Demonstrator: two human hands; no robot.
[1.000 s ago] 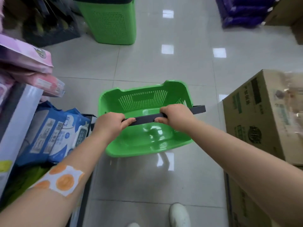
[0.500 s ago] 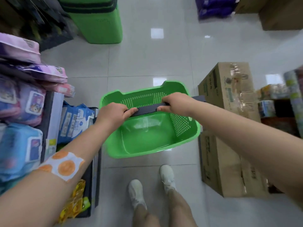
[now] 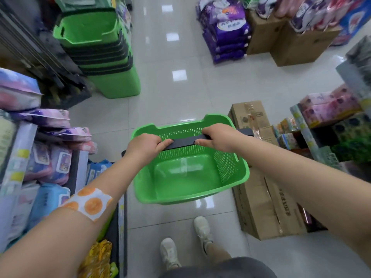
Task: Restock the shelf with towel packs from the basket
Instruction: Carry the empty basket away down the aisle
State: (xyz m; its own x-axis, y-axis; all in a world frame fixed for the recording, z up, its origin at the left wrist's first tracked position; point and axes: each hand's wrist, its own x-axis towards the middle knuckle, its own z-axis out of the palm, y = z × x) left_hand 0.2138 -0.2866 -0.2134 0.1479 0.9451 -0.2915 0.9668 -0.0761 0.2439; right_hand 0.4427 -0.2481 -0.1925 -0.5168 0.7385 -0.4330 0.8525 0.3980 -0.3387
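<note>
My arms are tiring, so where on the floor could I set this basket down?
Bare tile lies directly under the green basket, between the shelf on the left and the cardboard boxes on the right. More open tile runs ahead, between the stacked green baskets and the purple packs. The right side is crowded with boxes and packs.

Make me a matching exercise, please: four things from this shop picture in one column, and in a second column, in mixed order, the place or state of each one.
Things
1. basket
2. handle
3. stack of baskets
4. cardboard box

Places or states
a. stands on the floor at the far left of the aisle
b. lies on the floor to the right of the carried basket
c. gripped by the left hand and the right hand
d. nothing inside, held above the floor

Pairs: 1-d, 2-c, 3-a, 4-b
</note>
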